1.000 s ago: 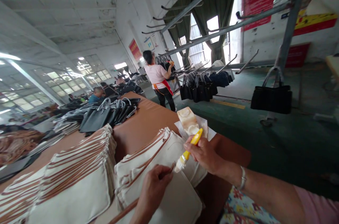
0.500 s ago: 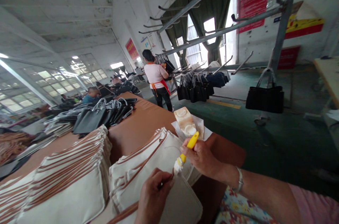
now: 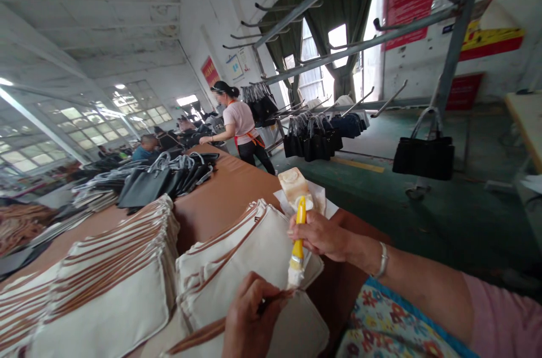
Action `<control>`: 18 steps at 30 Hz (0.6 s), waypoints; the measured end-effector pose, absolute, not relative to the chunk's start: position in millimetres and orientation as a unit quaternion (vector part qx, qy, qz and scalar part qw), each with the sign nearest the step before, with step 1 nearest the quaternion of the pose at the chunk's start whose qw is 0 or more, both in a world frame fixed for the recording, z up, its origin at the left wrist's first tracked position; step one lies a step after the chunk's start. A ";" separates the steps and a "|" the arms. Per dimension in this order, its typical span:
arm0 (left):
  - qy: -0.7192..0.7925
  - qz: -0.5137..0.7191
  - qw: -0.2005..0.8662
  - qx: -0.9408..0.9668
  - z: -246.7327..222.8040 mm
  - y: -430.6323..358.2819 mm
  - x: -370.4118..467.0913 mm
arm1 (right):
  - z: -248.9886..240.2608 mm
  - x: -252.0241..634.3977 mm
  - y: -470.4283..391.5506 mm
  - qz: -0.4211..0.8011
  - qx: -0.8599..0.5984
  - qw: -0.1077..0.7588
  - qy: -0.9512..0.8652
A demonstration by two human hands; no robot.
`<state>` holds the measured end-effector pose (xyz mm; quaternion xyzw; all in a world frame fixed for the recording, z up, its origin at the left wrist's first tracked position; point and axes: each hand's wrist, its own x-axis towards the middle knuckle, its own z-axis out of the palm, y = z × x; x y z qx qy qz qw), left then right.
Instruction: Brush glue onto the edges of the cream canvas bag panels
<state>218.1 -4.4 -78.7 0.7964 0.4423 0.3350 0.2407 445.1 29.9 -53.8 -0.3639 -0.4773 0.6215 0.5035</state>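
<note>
**Bag stacks along the desk**

On the desk (image 3: pixel 228 194) two stacks of pouches (image 3: pixel 127 284) lie side by side. Behind them lies a heap of handbags (image 3: pixel 165 177). Right of the nearer stack sits a container (image 3: pixel 294 186) on paper. Beyond, a rack (image 3: pixel 339 53) carries hanging bags (image 3: pixel 423 157).

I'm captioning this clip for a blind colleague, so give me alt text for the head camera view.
A person's right hand holds a yellow-handled brush over the brown strap pinched in their left hand, above a stack of cream canvas bags with brown trim on a brown table. Black handbags hang from metal racks behind.
</note>
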 end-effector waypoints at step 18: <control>0.615 0.079 0.048 0.783 -103.4 -16.8 155.1 | -82.8 458.4 9.8 0.592 -0.415 0.583 -0.371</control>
